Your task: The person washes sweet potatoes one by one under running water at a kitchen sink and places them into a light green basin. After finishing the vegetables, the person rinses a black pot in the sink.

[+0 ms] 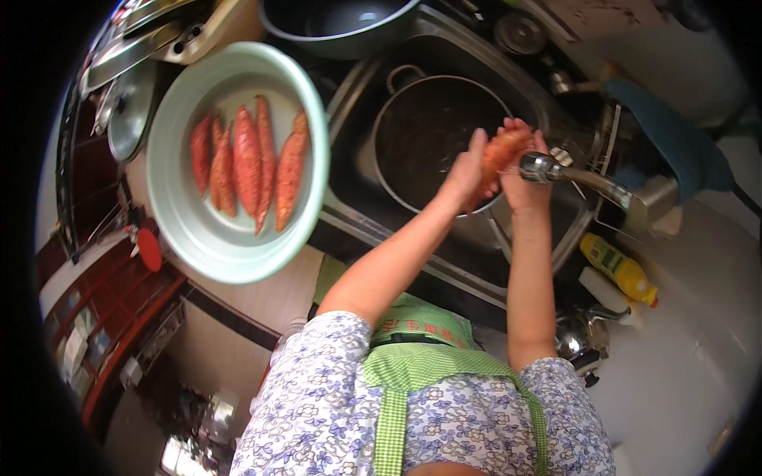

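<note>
Under the faucet spout (539,168), a reddish sweet potato (503,152) lies between my two hands. My left hand (467,172) grips it from the left side, thumb along the top. On its right side, my right hand (524,172) cups it, partly hidden by the spout. Both hands are over the right part of a round metal pot (376,149) holding dark water, which stands in the sink (351,172). To the left, a pale green basin (318,178) holds several sweet potatoes (247,160) lying side by side.
A dark wok (339,35) stands beyond the basin. Pot lids (128,116) are at the far left. Right of the sink are a yellow bottle (619,268), a metal kettle (580,339) and a blue-green cloth (667,137) over a wire rack (613,143).
</note>
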`<state>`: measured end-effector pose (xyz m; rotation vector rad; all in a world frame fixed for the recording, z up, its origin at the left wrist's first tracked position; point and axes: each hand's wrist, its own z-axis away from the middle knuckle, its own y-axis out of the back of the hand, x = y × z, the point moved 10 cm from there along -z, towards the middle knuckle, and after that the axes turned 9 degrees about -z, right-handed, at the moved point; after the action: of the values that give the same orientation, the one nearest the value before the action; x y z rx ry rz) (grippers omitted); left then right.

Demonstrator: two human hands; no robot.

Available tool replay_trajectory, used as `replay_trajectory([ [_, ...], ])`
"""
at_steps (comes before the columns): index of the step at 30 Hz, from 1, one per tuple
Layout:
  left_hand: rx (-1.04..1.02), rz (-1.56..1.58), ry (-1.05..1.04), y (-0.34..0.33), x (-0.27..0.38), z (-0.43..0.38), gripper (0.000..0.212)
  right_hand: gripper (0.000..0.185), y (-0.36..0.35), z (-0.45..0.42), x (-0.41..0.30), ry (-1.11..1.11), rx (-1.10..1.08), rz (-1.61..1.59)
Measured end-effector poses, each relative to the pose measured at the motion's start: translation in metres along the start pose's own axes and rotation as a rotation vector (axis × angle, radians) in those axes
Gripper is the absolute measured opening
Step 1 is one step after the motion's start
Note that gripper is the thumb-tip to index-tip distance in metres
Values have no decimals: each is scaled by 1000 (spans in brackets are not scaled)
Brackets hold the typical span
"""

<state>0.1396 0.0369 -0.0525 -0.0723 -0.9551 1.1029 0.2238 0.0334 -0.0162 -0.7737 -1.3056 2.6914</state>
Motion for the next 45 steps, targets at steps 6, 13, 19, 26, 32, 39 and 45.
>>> replay_trajectory([
  [6,-118,130,-87,-30,28,22,67,46,-19,7,-12,86,-23,387],
  [13,29,-106,-117,-15,28,34,36,46,-7,6,-18,131,-75,723],
  [19,246,-147,-376,51,157,160,40,35,52,4,-10,-24,93,460],
  [26,908,-574,-581,242,193,268,37,33,113,2,31,-109,203,1006],
  [32,960,-671,-684,209,193,269,32,42,131,-7,60,-307,229,217],
  [39,276,-758,-697,55,151,137,31,40,49,-61,86,-263,11,-259],
  [45,378,-461,-204,127,17,45,45,31,139,-92,43,48,223,1143],
])
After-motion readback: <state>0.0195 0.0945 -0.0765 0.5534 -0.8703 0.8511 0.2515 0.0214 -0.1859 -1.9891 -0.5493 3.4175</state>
